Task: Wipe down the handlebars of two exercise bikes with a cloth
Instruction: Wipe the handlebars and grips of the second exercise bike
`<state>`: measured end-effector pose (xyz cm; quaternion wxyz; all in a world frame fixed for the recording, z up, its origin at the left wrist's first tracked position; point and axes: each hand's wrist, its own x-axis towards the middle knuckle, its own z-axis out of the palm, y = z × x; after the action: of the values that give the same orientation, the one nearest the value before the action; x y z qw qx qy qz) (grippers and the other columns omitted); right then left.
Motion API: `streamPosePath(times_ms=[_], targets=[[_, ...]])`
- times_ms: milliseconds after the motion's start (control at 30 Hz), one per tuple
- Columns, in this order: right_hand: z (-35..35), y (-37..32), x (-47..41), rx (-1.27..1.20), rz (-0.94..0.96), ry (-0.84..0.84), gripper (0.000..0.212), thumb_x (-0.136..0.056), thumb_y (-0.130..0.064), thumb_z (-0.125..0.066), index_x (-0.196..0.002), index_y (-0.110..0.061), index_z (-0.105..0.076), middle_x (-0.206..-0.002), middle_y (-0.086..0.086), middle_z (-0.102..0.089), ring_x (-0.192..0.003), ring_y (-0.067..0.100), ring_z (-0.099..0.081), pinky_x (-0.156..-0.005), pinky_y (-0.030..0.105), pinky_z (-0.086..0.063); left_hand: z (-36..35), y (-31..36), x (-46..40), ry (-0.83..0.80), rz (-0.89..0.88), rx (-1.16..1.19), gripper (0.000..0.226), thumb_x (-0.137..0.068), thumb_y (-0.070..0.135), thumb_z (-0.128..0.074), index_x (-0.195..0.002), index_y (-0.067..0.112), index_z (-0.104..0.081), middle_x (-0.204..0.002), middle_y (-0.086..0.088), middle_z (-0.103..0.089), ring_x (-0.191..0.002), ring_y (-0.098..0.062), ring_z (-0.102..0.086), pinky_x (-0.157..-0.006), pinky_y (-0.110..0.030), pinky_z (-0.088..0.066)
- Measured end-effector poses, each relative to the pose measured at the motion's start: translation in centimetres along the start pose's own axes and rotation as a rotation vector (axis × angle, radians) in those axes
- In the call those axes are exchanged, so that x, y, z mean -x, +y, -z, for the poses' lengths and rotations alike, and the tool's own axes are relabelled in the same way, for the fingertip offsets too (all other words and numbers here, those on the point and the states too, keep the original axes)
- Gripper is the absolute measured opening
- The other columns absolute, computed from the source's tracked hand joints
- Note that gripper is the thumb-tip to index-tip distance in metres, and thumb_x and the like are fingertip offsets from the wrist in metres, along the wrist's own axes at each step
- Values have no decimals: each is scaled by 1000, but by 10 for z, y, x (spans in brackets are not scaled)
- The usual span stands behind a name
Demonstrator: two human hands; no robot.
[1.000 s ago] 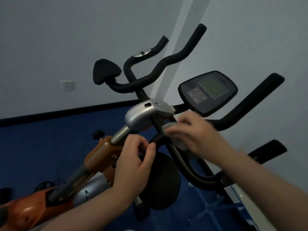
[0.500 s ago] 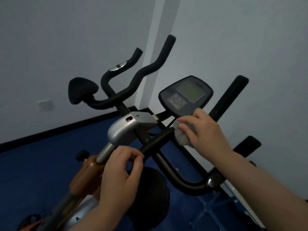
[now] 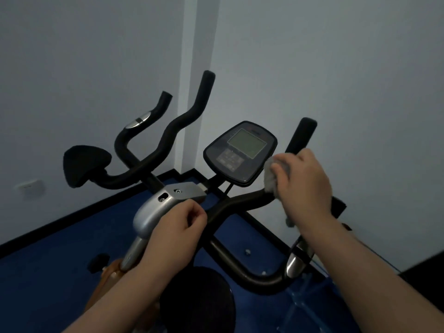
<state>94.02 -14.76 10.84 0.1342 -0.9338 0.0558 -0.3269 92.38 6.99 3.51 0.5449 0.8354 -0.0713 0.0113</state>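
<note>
An exercise bike's black handlebars [image 3: 240, 203] spread out in front of me around a dark console [image 3: 240, 152] with a grey screen. My right hand [image 3: 305, 186] grips a small grey cloth [image 3: 270, 179] wrapped against the right bar, just below the upright right grip [image 3: 301, 135]. My left hand [image 3: 177, 227] curls round the bar near the silver stem clamp [image 3: 163, 203]. The left bars [image 3: 173, 131] curve up towards the wall. Part of the right bar is hidden by my right hand.
A black round pad [image 3: 199, 299] sits below my left forearm, another black pad [image 3: 85, 168] at the far left. The bike's orange frame [image 3: 108, 277] drops to a blue floor [image 3: 48, 272]. Pale walls meet in a corner behind; a wall socket [image 3: 31, 187] is on the left.
My right hand slid the cloth along the right bar, from near the stem outward and up towards the upright grip. My left hand stayed by the clamp. The view swung right.
</note>
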Motion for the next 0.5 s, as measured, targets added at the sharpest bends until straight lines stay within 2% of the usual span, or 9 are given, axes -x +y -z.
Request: streamPosePath(times_ms=[67,167,200,267,333,433,500], targets=[[-12,-12,16,-11,-103,2,24,-97,-30,-49,-111,-17,-64,-100,-1,-49,-80,17,-53,-66,31,-48,-7,-2,-1,37,-3,60,15,-90,27,-55,-75,32,-59,-78,10,-65,-70,-8,-61,-61,-27,-49],[-32,-42,59,-197,-220,40,22,-97,-31,-49,-112,-24,-64,-98,-9,-45,-71,1,-47,-56,7,-33,-9,-7,0,94,0,182,17,-89,24,-55,-76,31,-61,-78,9,-66,-69,-4,-61,-62,-23,-45],[-36,-53,72,-267,-207,-5,22,-96,-31,-50,-114,-28,-63,-98,-11,-46,-73,-2,-49,-54,7,-37,-9,-9,1,109,-3,211,18,-90,21,-55,-76,31,-61,-78,9,-66,-69,-3,-61,-62,-24,-44],[-38,-65,83,-376,-86,-150,23,-95,-32,-53,-116,-31,-62,-98,-14,-48,-81,-6,-51,-62,6,-43,-8,-12,1,127,-3,261,23,-90,14,-55,-75,32,-61,-78,10,-66,-70,-1,-60,-64,-25,-43],[-30,-59,71,-421,-24,-238,21,-94,-31,-56,-112,-32,-65,-99,-12,-51,-85,-2,-52,-69,8,-41,-8,-13,0,125,12,303,26,-90,12,-54,-75,32,-62,-78,9,-66,-69,-1,-60,-65,-25,-43],[-21,-38,43,-335,-161,-43,21,-93,-26,-58,-111,-24,-68,-97,-6,-52,-82,3,-50,-71,2,-35,-10,-14,1,118,55,364,26,-90,13,-52,-74,31,-63,-76,8,-65,-68,-1,-59,-66,-28,-45],[-27,-47,53,-315,-194,-32,22,-94,-26,-56,-113,-24,-67,-98,-8,-49,-81,-1,-50,-72,-3,-34,-10,-15,1,124,78,421,28,-90,14,-51,-73,30,-64,-74,9,-65,-68,0,-59,-67,-27,-43]])
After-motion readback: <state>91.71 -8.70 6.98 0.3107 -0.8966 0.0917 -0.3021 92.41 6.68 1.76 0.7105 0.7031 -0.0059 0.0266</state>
